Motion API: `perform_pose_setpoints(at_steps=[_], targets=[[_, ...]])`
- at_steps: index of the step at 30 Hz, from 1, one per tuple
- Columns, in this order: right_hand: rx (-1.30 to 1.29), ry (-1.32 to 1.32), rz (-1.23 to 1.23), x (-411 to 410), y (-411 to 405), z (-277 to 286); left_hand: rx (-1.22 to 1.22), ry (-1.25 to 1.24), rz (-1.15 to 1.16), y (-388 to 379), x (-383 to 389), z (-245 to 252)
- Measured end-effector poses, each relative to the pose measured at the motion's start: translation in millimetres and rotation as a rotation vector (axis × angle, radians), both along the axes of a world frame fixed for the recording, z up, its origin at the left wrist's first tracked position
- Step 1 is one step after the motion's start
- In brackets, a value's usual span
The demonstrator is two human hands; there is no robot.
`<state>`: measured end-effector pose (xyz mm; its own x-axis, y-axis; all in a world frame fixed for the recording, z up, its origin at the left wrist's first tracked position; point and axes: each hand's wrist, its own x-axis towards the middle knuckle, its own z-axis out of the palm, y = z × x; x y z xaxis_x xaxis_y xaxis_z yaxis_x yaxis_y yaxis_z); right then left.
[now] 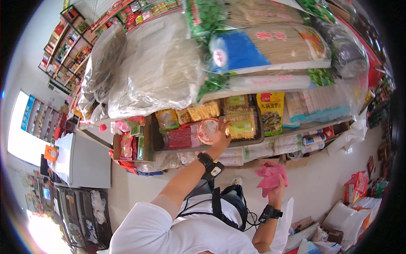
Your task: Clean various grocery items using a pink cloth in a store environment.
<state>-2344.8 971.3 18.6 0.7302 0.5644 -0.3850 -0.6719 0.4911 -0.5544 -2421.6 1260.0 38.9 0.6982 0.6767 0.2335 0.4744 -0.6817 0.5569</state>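
Observation:
My left hand [221,133] reaches into a dark plastic tray [203,147] on the shelf. Its fingers lie at the left edge of a clear plastic box of yellowish food [241,127], beside a round red-and-white tub [207,131]. Whether they grip either one cannot be made out. Left of the tub lies a red packet [179,138]; behind are yellow food packs [204,110]. My right hand [276,190], held low over the floor, grips a crumpled pink cloth [272,177]. A yellow food pouch [270,112] stands just right of the tray.
Large bags of dried noodles [269,47] and a big clear plastic bag [155,70] cover the upper shelf. A cardboard box of packets [127,146] sits left of the tray. Wrapped rolls [287,144] fill the level below. Bags and cartons [345,219] rest on the floor at right.

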Motion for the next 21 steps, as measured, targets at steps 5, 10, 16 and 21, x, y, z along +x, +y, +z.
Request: perform_pose_setpoints(at_steps=[5, 10, 16, 21], targets=[[-0.044, 0.078, -0.038, -11, -3, -9, -0.107, -0.262, -0.131, 22, -35, -15], [-0.071, -0.060, -0.067, -51, 24, 31, -0.197, -0.088, 0.125, 72, -91, -47], [-0.033, -0.312, 0.006, -93, 54, 52, -0.924, -0.180, -0.053, 100, -112, -89], [-0.134, -0.104, -0.171, -131, 70, 52, -1.165, -0.408, -0.037, 99, -99, -122]])
